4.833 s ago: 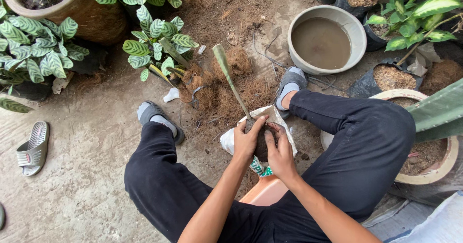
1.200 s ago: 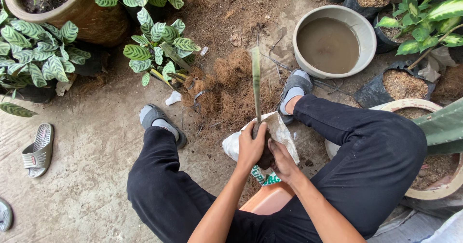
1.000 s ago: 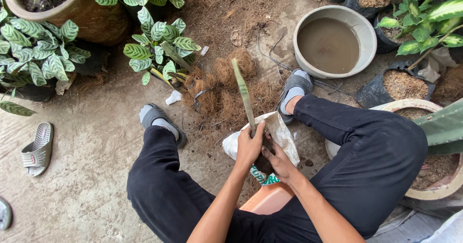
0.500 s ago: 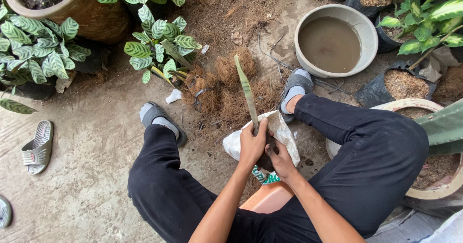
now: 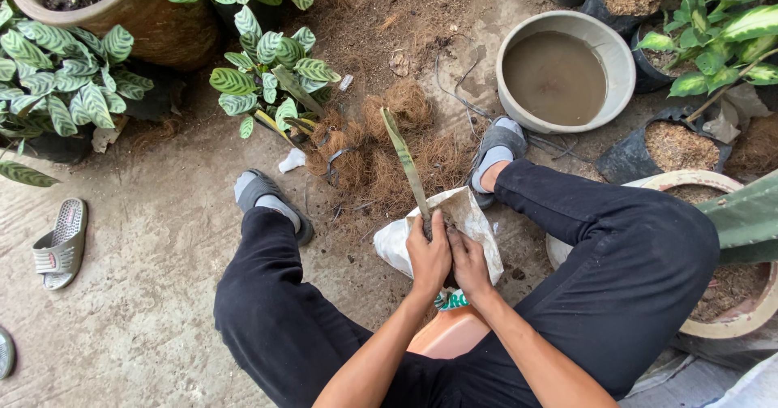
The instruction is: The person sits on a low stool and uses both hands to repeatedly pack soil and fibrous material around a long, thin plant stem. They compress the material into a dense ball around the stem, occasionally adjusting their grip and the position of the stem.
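**Both hands pressed around a cutting in a white bag**

Beyond the white bag (image 5: pixel 401 246), toward the top right: a grey basin (image 5: pixel 620 68) of murky water. Up and left of the bag: a large brown pot (image 5: pixel 154 27) with striped-leaf plants. Just above the bag: a heap of brown coconut fibre (image 5: pixel 381 161). Between the knees, on the concrete: the bag itself, mouth open. Rising from the bag, tilted left: a green cutting (image 5: pixel 403 161). At the bag's mouth: left hand (image 5: pixel 428 256) curled around the cutting's base, right hand (image 5: pixel 468 264) narrowed, touching the left, fingers down inside.
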